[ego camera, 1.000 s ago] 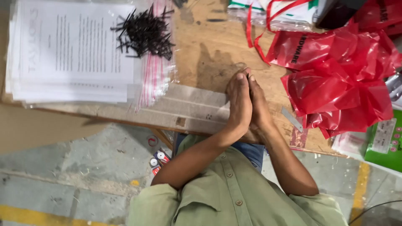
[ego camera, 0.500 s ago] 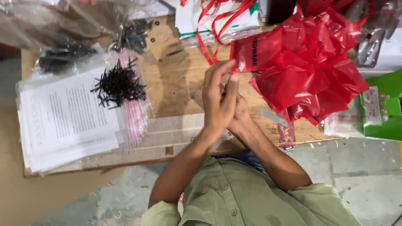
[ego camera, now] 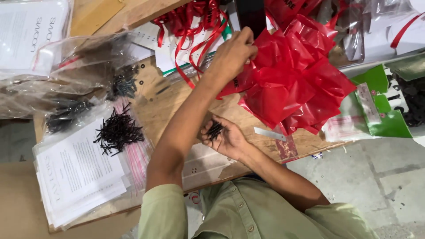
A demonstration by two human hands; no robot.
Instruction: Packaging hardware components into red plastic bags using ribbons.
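Observation:
My left hand (ego camera: 232, 55) reaches forward over the wooden table (ego camera: 164, 104), and its fingers pinch the edge of a crumpled red plastic bag (ego camera: 287, 84). Closer to my body, my right hand (ego camera: 228, 141) lies palm up and cupped over the table. It holds several small black screws (ego camera: 215, 129). A loose pile of the same black screws (ego camera: 117, 130) rests on a stack of printed sheets (ego camera: 75, 172) to the left.
Clear plastic bags with more black screws (ego camera: 66, 110) lie at the left. Red ribbon handles (ego camera: 190, 22) and white papers sit at the back. A green packet (ego camera: 380, 110) lies at the right. A small metal strip (ego camera: 270, 133) rests by the red bag.
My hands were pressed palm to palm; they have come apart. The left hand reached out and took the red bag, and the right hand opened with screws in its palm.

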